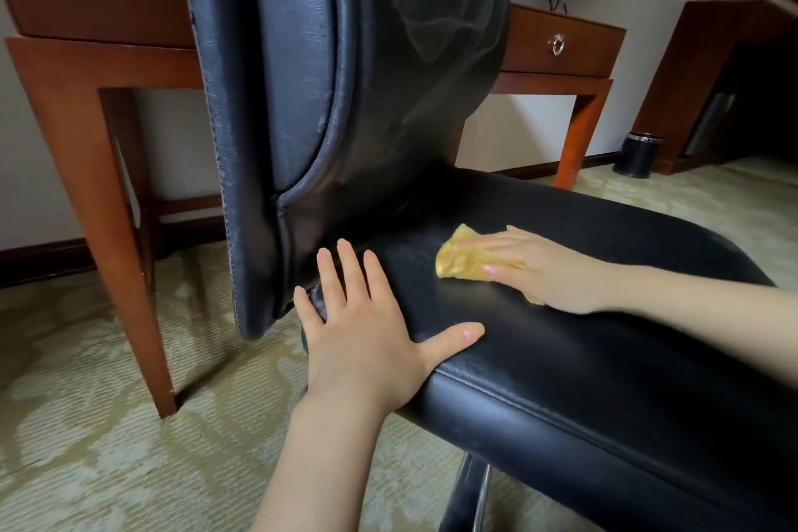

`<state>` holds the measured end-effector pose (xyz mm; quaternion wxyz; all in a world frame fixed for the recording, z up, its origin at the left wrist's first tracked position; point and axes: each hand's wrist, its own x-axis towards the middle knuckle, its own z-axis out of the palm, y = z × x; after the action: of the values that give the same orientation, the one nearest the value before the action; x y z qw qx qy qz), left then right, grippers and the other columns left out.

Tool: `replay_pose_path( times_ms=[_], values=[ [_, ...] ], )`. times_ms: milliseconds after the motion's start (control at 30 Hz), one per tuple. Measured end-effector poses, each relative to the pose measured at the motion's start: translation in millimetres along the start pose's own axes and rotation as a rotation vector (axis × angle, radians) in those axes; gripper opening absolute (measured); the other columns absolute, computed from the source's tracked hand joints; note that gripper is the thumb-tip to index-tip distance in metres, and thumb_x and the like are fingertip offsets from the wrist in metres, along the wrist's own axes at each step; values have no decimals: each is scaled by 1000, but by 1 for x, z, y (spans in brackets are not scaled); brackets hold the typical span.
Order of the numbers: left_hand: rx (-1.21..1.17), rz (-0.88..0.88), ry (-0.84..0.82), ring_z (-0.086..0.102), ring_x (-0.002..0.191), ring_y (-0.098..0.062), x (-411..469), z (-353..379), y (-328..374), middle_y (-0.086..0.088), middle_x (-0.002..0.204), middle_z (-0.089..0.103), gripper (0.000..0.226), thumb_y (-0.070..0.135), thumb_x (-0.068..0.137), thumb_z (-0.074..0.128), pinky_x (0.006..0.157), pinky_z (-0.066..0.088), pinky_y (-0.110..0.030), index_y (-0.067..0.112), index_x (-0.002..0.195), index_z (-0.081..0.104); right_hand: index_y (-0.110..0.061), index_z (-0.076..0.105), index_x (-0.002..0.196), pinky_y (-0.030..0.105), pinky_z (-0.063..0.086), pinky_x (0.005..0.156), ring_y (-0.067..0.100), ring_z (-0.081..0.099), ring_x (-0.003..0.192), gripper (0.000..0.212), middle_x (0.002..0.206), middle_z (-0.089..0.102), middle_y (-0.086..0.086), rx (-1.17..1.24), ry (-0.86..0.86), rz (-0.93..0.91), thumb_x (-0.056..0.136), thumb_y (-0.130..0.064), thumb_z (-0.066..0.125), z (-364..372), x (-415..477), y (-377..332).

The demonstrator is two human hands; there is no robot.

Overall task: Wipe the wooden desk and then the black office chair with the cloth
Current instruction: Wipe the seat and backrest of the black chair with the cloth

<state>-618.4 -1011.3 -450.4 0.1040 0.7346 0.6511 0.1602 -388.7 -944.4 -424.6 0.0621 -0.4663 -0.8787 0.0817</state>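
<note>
The black office chair point(604, 359) fills the middle of the head view, its tall backrest upright on the left and its padded seat stretching to the right. A yellow cloth point(464, 261) lies flat on the seat near the backrest. My right hand point(548, 268) presses down on the cloth with straight fingers. My left hand point(367, 333) rests flat on the seat's left edge, fingers spread, thumb lying along the top. The wooden desk point(77, 69) stands behind the chair.
The desk's drawer with a round metal pull point(558, 44) shows to the right of the backrest. A small dark bin point(638, 153) stands on the patterned carpet beside a second wooden unit point(699, 56). The chair's metal base point(475, 497) shows below the seat.
</note>
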Motion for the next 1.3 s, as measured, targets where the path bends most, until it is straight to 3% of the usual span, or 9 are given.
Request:
replay_pose_path(
  times_ms=[67,167,333,500,733,867,933,1067,1300],
  values=[
    [-8,-6,-18,-30,139,-26,-2,-1,1,-9,154,-27,140,95,38,2,113,-10,-52,9,147,-17,-44,37,136,8,9,108,-12,34,125,41,138,36,-33,73,9,43,97,-49,28,-9,21,-1],
    [-9,-6,-42,-32,139,-26,-1,-2,1,-8,154,-28,144,96,34,3,112,-11,-53,9,147,-18,-42,49,129,33,35,106,21,50,120,36,137,47,-4,83,9,217,100,-44,28,-17,61,16],
    [8,-5,-68,-34,137,-25,3,-1,1,-7,153,-29,148,96,29,3,110,-14,-54,9,146,-20,-24,42,138,48,29,107,33,45,125,50,135,51,10,-133,50,540,100,-49,22,-17,120,40],
    [25,-19,-94,-35,137,-26,5,-2,3,-8,154,-28,149,95,26,3,109,-16,-55,10,146,-21,-30,36,143,52,24,110,36,33,133,50,144,37,9,-102,96,731,96,-47,29,-9,153,43],
    [-3,-9,-55,-31,139,-23,3,-3,2,-8,155,-25,148,96,30,8,111,-16,-51,11,148,-16,-37,42,136,52,29,108,31,39,129,66,142,40,-4,16,37,361,86,-73,19,-11,116,12],
    [-29,-4,-15,-28,141,-22,2,-3,2,-8,156,-21,148,97,31,12,112,-13,-51,10,149,-11,-61,48,113,53,28,106,25,47,118,42,129,45,-17,105,8,292,84,-73,21,-6,93,-23],
    [-53,1,2,-26,141,-21,1,-3,1,-7,157,-19,150,97,30,13,112,-13,-50,10,149,-9,-55,51,119,51,14,112,23,38,128,41,138,43,-15,165,32,241,89,-68,25,-2,74,-34],
    [-94,15,42,-24,142,-19,1,-3,-1,-9,157,-16,151,97,29,15,112,-12,-49,7,148,-10,-27,32,145,29,-1,113,9,22,140,42,151,33,-7,61,7,71,103,-29,31,6,40,-49],
    [-136,78,-24,-28,140,-16,3,-3,-12,-7,155,-23,157,98,24,22,112,-16,-44,8,148,-15,-27,26,147,22,-9,115,-10,6,138,44,149,19,-23,52,-87,-38,102,-30,31,10,-8,-63]
  ],
)
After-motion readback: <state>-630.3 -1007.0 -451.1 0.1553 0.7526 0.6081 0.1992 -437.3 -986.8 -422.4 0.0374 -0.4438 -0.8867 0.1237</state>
